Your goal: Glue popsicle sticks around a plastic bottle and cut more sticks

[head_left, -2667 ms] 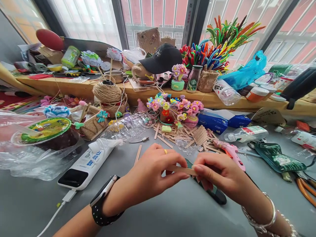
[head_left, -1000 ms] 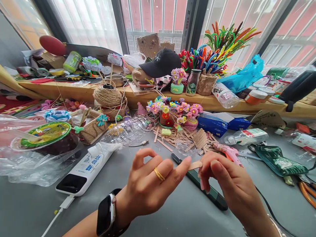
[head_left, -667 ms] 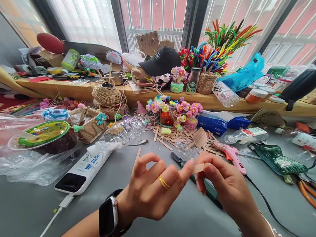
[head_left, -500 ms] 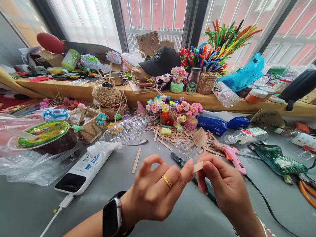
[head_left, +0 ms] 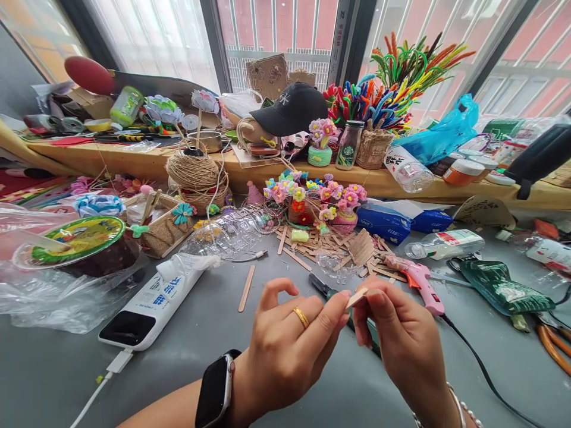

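Observation:
A short piece of wooden craft stick (head_left: 357,298) is held in the air between both hands above the grey table. My right hand (head_left: 410,339) pinches its right end between thumb and index finger. My left hand (head_left: 289,348), wearing a gold ring and a watch, grips the other end with its fingertips; the thumb is mostly hidden. Beneath the hands lies a long dark green tool (head_left: 322,288), partly covered, its kind unclear. One whole craft stick (head_left: 247,289) rests on the table left of my hands. Beyond them is a pile of craft sticks (head_left: 307,246).
A pink glue gun (head_left: 430,288) with a black cord lies at the right, near orange-handled scissors (head_left: 553,342). A white power bank (head_left: 151,309) is plugged in at the left, by a plastic-wrapped tub (head_left: 80,244). Pipe-cleaner flowers (head_left: 297,193) and a clear bottle (head_left: 446,244) stand farther back.
My left hand and watch have shifted slightly right, and my right hand a little left. The stick piece between them is now tilted more steeply.

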`<state>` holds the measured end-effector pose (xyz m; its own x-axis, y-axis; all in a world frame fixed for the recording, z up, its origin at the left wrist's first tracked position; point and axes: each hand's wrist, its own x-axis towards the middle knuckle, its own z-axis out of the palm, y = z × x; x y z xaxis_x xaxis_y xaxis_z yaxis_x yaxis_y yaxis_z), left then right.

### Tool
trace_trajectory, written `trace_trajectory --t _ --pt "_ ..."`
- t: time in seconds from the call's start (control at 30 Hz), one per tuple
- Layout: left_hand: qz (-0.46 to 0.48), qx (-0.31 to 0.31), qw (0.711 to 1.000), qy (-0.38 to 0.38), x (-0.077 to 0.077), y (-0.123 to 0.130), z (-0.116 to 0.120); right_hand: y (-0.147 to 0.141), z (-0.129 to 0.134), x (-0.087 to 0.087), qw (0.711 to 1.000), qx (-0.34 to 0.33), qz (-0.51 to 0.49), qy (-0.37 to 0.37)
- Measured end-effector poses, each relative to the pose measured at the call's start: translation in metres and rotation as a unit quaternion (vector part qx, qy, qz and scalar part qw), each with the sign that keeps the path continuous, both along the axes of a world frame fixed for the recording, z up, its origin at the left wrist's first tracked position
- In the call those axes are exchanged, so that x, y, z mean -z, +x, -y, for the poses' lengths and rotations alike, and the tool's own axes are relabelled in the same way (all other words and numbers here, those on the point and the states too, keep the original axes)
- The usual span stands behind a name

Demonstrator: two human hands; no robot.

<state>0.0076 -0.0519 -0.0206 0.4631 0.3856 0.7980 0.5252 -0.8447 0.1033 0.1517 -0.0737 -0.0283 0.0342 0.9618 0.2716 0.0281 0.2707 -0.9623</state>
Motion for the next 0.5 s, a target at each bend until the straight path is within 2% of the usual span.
trace_trajectory --t 0.2,0.5 --pt "0.006 -0.004 1.0 -0.011 -0.0016 -0.0002 -0.0003 0.0012 0.0006 -0.0015 0.999 -0.027 -0.032 0.003" --pt "-0.033 -0.039 0.997 0.057 -0.0002 -0.0017 -0.0003 -0.0013 0.0047 -0.0077 0.996 0.048 0.073 -0.013"
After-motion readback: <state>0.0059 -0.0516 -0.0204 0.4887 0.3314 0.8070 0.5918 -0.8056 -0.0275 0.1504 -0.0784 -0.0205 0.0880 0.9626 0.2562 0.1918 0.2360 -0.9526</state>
